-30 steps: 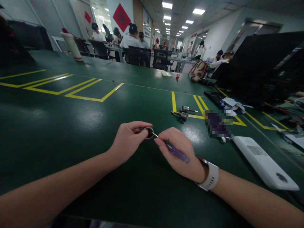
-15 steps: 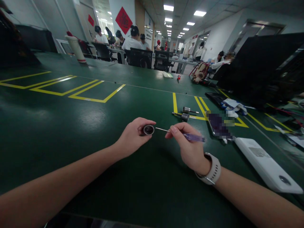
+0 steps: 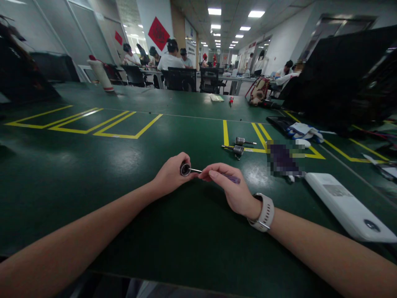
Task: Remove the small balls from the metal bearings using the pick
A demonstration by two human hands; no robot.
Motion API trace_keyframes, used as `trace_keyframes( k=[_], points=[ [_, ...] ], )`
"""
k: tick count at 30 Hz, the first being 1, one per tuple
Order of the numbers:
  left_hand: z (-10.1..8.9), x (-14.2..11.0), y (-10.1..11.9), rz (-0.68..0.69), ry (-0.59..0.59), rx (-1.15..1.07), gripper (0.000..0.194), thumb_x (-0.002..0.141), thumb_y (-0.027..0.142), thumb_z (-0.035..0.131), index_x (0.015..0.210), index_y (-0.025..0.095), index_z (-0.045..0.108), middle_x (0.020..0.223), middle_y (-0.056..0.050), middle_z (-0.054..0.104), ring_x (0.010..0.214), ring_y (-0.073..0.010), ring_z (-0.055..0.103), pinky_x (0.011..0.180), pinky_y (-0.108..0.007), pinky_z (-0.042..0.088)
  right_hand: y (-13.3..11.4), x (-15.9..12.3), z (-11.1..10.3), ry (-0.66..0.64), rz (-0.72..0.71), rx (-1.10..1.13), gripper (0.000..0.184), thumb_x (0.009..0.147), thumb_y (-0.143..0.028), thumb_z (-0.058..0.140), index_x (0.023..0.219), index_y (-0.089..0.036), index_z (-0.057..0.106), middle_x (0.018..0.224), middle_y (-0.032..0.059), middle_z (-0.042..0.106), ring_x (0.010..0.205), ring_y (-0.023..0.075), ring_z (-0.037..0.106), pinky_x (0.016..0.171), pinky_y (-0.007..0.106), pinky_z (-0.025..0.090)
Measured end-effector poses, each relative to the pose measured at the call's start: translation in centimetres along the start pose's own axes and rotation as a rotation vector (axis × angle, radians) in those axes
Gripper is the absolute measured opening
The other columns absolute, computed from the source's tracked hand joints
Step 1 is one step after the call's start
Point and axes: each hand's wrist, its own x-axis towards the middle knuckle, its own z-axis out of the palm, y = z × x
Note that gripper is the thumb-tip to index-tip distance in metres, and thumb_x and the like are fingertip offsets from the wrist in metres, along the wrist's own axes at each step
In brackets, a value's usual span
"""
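My left hand (image 3: 171, 175) is closed around a short dark metal cylinder (image 3: 185, 169), its round open end turned toward me and the right. My right hand (image 3: 230, 186) grips a screwdriver (image 3: 233, 179) with a clear purple handle. Its thin steel shaft points left, and the tip meets the cylinder's open mouth; how deep it goes I cannot tell. The fingertips of both hands are close together, just above the green table (image 3: 182, 240). Beyond my right hand lie two similar metal cylinders with thin shafts, a farther one (image 3: 240, 141) and a nearer one (image 3: 238, 150).
On the right lie a blurred-out phone (image 3: 283, 159), a white power bank (image 3: 344, 205) and a blue-white cloth (image 3: 305, 131). A pale tumbler (image 3: 101, 75) stands far left. Yellow tape (image 3: 118, 135) marks the tabletop. Dark monitors (image 3: 344, 74) rise at right; people sit at tables behind.
My right hand has moved left with the screwdriver, bringing its tip from beside the cylinder to its open mouth. My left hand and the cylinder have shifted slightly left.
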Motion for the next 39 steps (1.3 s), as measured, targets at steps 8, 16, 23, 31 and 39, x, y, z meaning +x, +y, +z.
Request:
trace_keyframes(
  k=[8, 16, 23, 31, 39],
  points=[
    [0.2, -0.2, 0.0, 0.038, -0.004, 0.072, 0.016, 0.073, 0.032, 0.059, 0.070, 0.018, 0.053, 0.067, 0.001, 0.056, 0.063, -0.0132, 0.052, 0.057, -0.025, 0.037, -0.6, -0.5, 1.0, 0.005, -0.037, -0.236, 0.018, 0.088, -0.026, 0.053, 0.095, -0.021, 0.069, 0.092, 0.0037, 0.069, 0.089, 0.0156, 0.064, 0.083, 0.034, 0.051],
    [0.3, -0.5, 0.4, 0.099, -0.001, 0.172, 0.012, 0.077, 0.026, 0.052, 0.070, 0.017, 0.050, 0.067, 0.000, 0.054, 0.063, -0.0137, 0.051, 0.057, -0.025, 0.036, -0.4, -0.7, 1.3, 0.009, -0.133, -0.383, 0.019, 0.088, -0.022, 0.051, 0.096, -0.020, 0.069, 0.094, 0.0052, 0.070, 0.090, 0.0153, 0.064, 0.083, 0.034, 0.050],
    [0.3, -0.4, 0.7, 0.128, -0.033, 0.286, 0.009, 0.077, 0.021, 0.051, 0.069, 0.018, 0.050, 0.068, -0.001, 0.055, 0.065, -0.0148, 0.051, 0.059, -0.026, 0.036, -0.1, -0.8, 1.4, 0.002, -0.164, -0.409, 0.019, 0.088, -0.022, 0.052, 0.094, -0.021, 0.069, 0.093, 0.0048, 0.070, 0.088, 0.0160, 0.064, 0.082, 0.035, 0.050],
    [0.4, -0.9, 0.6, 0.215, -0.037, 0.232, 0.006, 0.076, 0.017, 0.051, 0.070, 0.018, 0.051, 0.068, 0.000, 0.054, 0.066, -0.0143, 0.051, 0.062, -0.027, 0.037, 0.1, -0.2, 0.4, -0.011, 0.086, 0.023, 0.018, 0.085, -0.027, 0.056, 0.086, -0.019, 0.072, 0.085, 0.0036, 0.072, 0.083, 0.0154, 0.065, 0.078, 0.033, 0.050],
    [0.5, -0.7, 0.2, 0.168, -0.001, 0.098, 0.007, 0.076, 0.018, 0.052, 0.069, 0.018, 0.049, 0.068, 0.000, 0.053, 0.065, -0.0135, 0.051, 0.059, -0.025, 0.038, 0.8, -0.1, 0.2, 0.000, 0.161, 0.177, 0.019, 0.085, -0.030, 0.056, 0.091, -0.019, 0.070, 0.092, 0.0046, 0.071, 0.084, 0.0143, 0.064, 0.075, 0.030, 0.049]
  ],
)
